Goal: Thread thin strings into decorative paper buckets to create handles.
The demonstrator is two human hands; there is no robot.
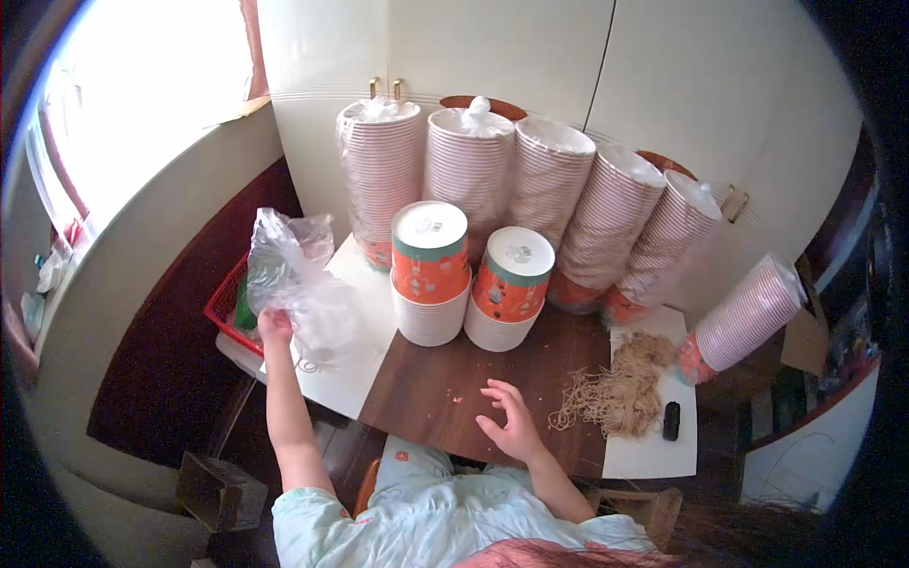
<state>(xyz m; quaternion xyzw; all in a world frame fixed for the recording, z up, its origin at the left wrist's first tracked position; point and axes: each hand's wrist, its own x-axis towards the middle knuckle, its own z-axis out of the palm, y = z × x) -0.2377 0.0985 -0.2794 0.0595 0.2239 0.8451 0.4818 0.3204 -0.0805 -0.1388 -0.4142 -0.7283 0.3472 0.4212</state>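
Plastic bagging (308,295), clear and crumpled, lies at twelve to three o'clock of the left hand (276,325), rising over a red basket (222,295) and spreading across a white board (371,331). The hand meets the plastic at the bagging's seven o'clock edge; the fingers are too small and partly hidden, so I cannot tell whether they have closed on it. Something green shows inside the basket, at the hand's ten o'clock.

Between two and three o'clock of that hand stand two short stacks of paper tubs, a left stack (430,270) and a right stack (512,289), each with an upside-down orange-and-green tub on top of white ones. Beyond them, from one o'clock round past two, a row of five tall stacks (471,180) in clear wrap backs onto pale cupboard doors (492,47).

Near the left hand's four o'clock, the right hand (513,426) is over a brown tabletop (421,379), fingers apart and gripping nothing. From there, a tangle of tan twine (639,383) lies between two and three o'clock, a small black object (671,421) at three, and a tilted wrapped stack (745,317) at two.
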